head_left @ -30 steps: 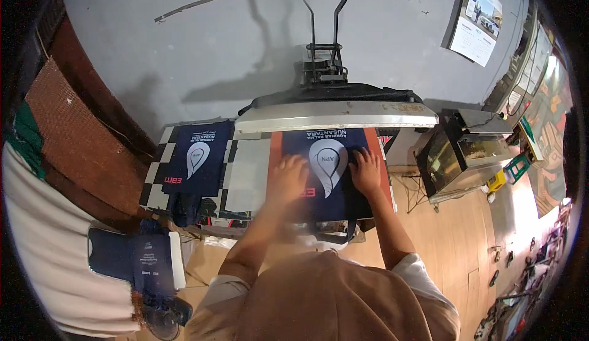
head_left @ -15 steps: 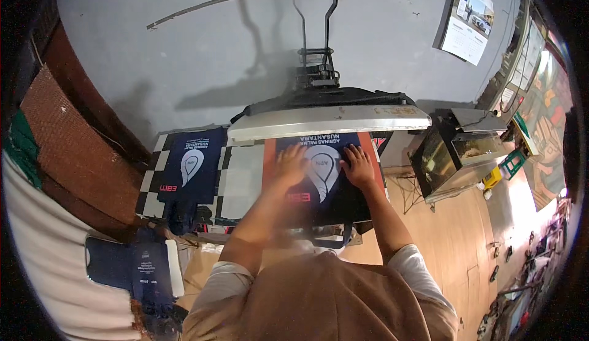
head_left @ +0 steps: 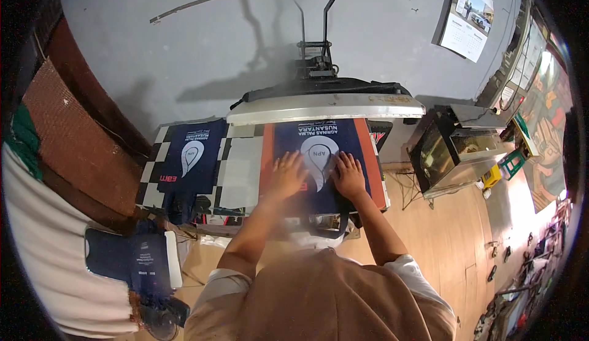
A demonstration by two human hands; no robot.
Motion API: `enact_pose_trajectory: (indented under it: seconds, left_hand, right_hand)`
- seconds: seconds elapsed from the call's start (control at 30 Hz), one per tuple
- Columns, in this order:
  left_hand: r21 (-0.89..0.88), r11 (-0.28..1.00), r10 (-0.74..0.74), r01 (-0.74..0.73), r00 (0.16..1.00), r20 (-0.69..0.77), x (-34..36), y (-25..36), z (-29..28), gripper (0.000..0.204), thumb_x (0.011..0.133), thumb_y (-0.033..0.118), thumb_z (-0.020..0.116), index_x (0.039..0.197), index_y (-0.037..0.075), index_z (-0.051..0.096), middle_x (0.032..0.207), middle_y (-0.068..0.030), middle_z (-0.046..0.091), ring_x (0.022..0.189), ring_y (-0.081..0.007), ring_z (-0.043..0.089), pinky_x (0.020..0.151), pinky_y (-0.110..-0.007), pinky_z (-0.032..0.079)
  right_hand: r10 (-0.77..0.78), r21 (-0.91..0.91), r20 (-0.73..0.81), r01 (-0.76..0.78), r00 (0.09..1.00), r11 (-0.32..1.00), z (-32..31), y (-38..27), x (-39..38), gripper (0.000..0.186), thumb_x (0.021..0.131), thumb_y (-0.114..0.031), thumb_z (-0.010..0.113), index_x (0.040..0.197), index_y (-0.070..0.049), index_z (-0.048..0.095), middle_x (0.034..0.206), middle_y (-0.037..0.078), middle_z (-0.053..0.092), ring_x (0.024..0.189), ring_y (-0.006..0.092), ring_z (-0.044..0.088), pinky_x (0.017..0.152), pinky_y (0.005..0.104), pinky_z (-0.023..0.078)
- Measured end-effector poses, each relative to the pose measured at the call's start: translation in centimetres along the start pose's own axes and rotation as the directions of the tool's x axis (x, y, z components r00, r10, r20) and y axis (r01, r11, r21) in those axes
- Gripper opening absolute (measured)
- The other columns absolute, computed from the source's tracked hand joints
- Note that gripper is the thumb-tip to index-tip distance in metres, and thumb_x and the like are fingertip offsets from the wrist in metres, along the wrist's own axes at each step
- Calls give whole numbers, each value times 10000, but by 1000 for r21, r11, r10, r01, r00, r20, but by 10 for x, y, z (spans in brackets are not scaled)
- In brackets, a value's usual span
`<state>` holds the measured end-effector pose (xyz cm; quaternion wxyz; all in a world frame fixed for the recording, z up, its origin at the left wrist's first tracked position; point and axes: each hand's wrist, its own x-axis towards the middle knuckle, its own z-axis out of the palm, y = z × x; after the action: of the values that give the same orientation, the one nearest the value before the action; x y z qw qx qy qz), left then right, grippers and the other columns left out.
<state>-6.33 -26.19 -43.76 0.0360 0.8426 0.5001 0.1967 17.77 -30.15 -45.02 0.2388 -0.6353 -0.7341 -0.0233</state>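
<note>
Compared with half a second back, I see my left hand [head_left: 286, 174] has slid a little down and left on the navy printed bag [head_left: 319, 157], while my right hand [head_left: 350, 174] stays just right of the white emblem. Both hands lie flat and spread, palms pressed on the cloth, gripping nothing. The bag lies on the orange lower platen [head_left: 375, 169] of the heat press, directly under the raised upper plate [head_left: 325, 107]. Left of the press, a second navy bag [head_left: 191, 157] rests on a checkered board [head_left: 239, 169]; further down-left of the press a stack of navy bags [head_left: 138, 258] sits on a pale surface. Right of the press stands a metal-and-glass box [head_left: 451, 148] on the wooden floor [head_left: 454, 243]. Behind the press is a grey wall [head_left: 184, 46] with a calendar [head_left: 469, 16]. The bag's near edge hangs off the platen toward me; open floor lies right of the press.
</note>
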Motion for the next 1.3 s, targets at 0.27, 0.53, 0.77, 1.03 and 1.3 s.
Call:
enact_pose_trajectory:
  seconds: [0.27, 0.53, 0.77, 1.03, 1.3]
  left_hand:
    - [55, 941, -323, 334, 934, -153, -62, -4, -28, 493, 964, 422, 511, 1376, 152, 521, 1492, -111, 421, 1396, -393, 331, 1141, -568, 225]
    - [-96, 995, -3, -15, 983, -181, -100, 66, -42, 348, 912, 292, 620, 1227, 143, 608, 1353, -76, 528, 1307, -322, 444, 1088, -498, 299]
    - [-152, 988, -31, -14, 957, -289, -141, 42, -44, 296, 907, 232, 612, 1173, 104, 639, 1266, -87, 593, 1187, -327, 527, 1011, -463, 394]
    - [-317, 948, -83, -37, 931, -355, -171, 20, -48, 186, 844, 87, 680, 1025, 45, 699, 1141, -122, 663, 1044, -324, 627, 902, -403, 496]
    - [-402, 915, -181, 21, 914, -364, -167, 17, -48, 123, 854, 80, 677, 949, 4, 700, 991, -140, 703, 904, -313, 679, 783, -361, 538]
  right_hand:
    - [106, -76, -157, -119, 982, 990, -26, 23, -50, 492, 894, -275, 596, 1323, -41, 531, 1445, 183, 459, 1363, 376, 382, 1140, 513, 263]
    - [-154, 89, -25, 156, 988, 984, -49, -31, -83, 431, 928, -213, 557, 1340, -90, 530, 1438, 142, 478, 1365, 339, 407, 1142, 485, 293]
    - [-147, 90, -82, 155, 986, 984, -66, 4, -112, 393, 917, -221, 575, 1273, -55, 584, 1373, 150, 545, 1289, 345, 485, 1097, 452, 357]
    - [-147, 262, -112, 172, 983, 950, -89, 42, -139, 270, 830, -38, 652, 1099, -26, 666, 1222, 156, 632, 1187, 346, 573, 977, 422, 485]
    - [-122, 266, -234, 184, 965, 946, -76, 55, -138, 131, 819, 1, 641, 931, -19, 706, 1049, 149, 686, 1010, 332, 658, 857, 391, 544]
